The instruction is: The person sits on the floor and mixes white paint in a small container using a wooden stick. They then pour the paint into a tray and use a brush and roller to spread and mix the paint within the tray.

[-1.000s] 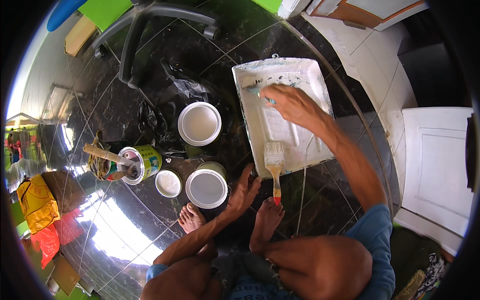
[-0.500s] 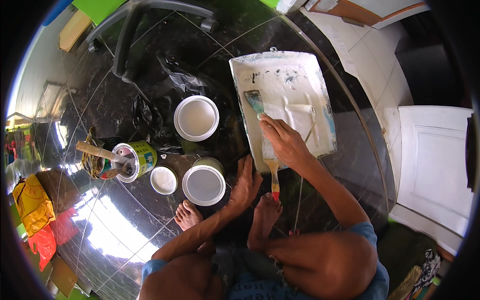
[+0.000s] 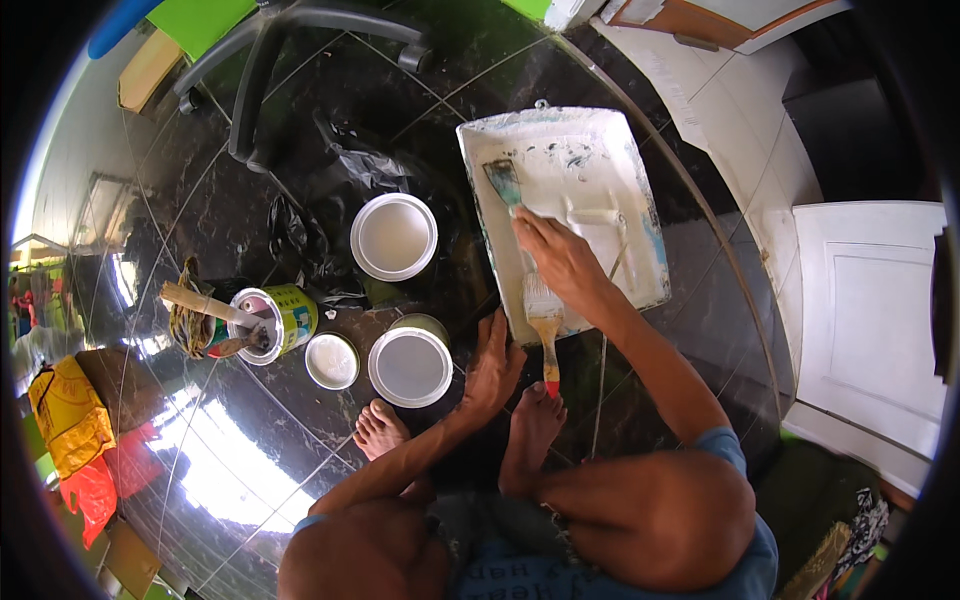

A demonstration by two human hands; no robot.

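My right hand (image 3: 562, 262) grips a small brush (image 3: 503, 183) with bluish bristles, its tip laid on the white paint tray (image 3: 570, 145) near the tray's left side. A second, wider brush (image 3: 545, 325) with a red-tipped handle lies over the tray's near edge, just below that hand. My left hand (image 3: 495, 365) rests flat on the dark floor, fingers spread, between the tray's near corner and an open can of white paint (image 3: 410, 366). My bare feet are beside both hands.
A round white tub or lid (image 3: 394, 237), a small white lid (image 3: 332, 360) and a green can (image 3: 275, 318) holding a stick stand to the left. Black plastic (image 3: 325, 215) lies behind them. An office chair base (image 3: 262, 70) is farther back, white panels (image 3: 865, 320) at the right.
My right hand has drawn back from the tray's far left toward me, holding the small brush. The left hand has stayed on the floor by the tray corner.
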